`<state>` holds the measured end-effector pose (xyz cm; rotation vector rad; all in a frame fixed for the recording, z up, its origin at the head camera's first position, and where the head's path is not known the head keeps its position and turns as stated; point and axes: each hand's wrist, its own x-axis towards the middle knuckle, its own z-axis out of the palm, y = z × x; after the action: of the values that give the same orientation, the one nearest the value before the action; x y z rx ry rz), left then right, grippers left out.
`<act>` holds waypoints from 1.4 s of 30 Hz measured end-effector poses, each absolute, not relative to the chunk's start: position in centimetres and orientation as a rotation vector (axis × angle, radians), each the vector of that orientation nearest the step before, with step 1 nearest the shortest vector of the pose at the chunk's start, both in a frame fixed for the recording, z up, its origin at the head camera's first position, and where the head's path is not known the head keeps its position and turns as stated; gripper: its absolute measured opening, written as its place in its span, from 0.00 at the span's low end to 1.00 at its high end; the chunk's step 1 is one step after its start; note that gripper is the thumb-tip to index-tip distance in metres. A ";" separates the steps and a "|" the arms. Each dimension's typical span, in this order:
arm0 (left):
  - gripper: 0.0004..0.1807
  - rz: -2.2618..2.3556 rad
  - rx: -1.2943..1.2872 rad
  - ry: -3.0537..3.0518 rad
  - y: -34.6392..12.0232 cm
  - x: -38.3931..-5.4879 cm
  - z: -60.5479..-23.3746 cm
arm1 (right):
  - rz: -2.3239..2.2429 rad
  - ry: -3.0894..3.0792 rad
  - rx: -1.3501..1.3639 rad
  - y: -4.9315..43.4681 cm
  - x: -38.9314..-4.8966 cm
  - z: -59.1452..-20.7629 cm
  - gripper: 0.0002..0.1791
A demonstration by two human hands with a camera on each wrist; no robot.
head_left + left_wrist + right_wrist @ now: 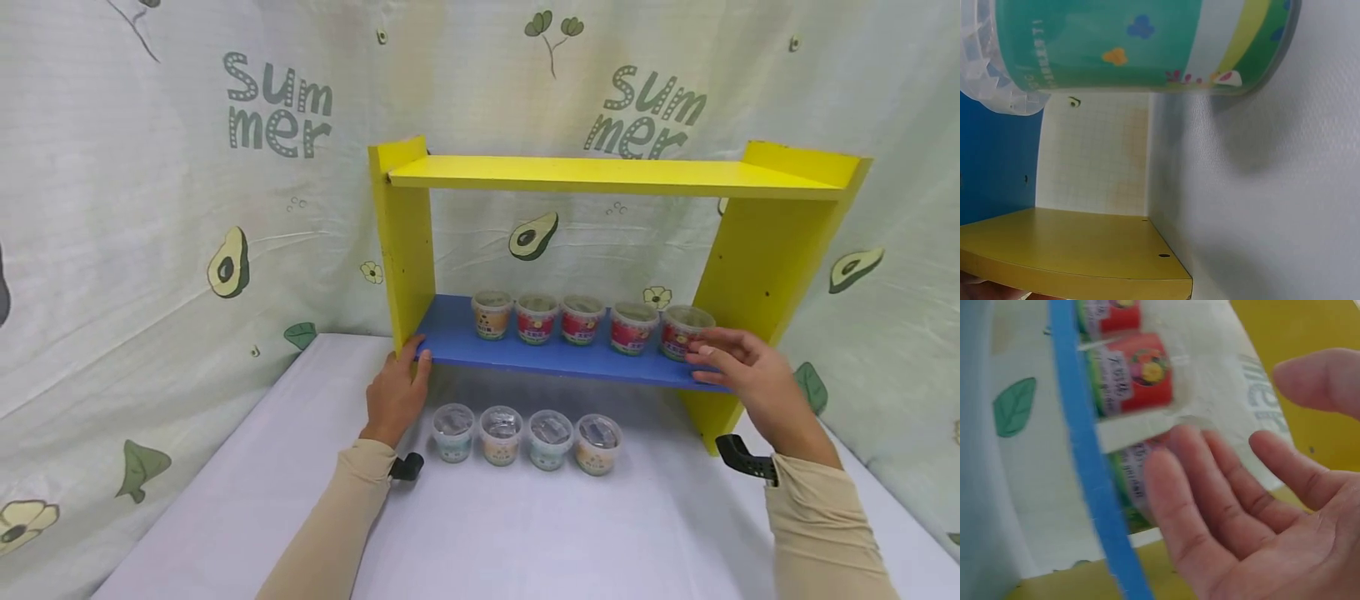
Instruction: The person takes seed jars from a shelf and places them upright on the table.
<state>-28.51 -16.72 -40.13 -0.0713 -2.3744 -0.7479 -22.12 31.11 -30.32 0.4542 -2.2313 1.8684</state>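
Behind everything: one big wrinkly cloth backdrop (pixel 135 275), avocado prints plus two "summer" letterings.
Table (pixel 525 533): just one, white, with a fine-grained surface up close.
Shelf unit (pixel 615 173): one, flat boards, so two yellow sides, one yellow top and one blue board (pixel 510 354).
Sleeves (pixel 330 525): two, beige, creased fabric.
Left hand (pixel 395 398): gripping the unit's left side panel (pixel 408 242), thumb at the front near the blue board's end.
Right hand (pixel 765 383): fingers loose and fairly straight, right at the rightmost red cup (pixel 677 337) on the blue board; honestly can't tell if they're touching it.
Shelf cups (pixel 632 333): five, round and slightly tapered, lined up on the blue board; four red labels, one orangey at the left end.
Table cups (pixel 501 442): four in a row below the board, see-through plastic tops, two pale teal, two peach, alternating.
Wrist gadgets (pixel 742 457): two, black.
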 end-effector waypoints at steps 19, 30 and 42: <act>0.30 -0.744 -0.060 -2.375 -16.9 -28.5 -40.3 | 1.419 -2.484 0.048 29.2 -23.8 -30.4 0.49; 0.29 -0.733 -0.080 -2.341 -16.7 -28.6 -40.5 | 1.466 -2.456 0.078 29.8 -25.4 -30.9 0.51; 0.30 -0.739 -0.073 -2.347 -16.6 -28.4 -40.1 | 1.319 -2.474 0.074 29.7 -26.0 -31.1 0.45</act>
<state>-28.37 -16.63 -40.10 -0.0728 -2.3469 -0.7394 -26.02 29.69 -31.08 0.0739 -2.4742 1.3193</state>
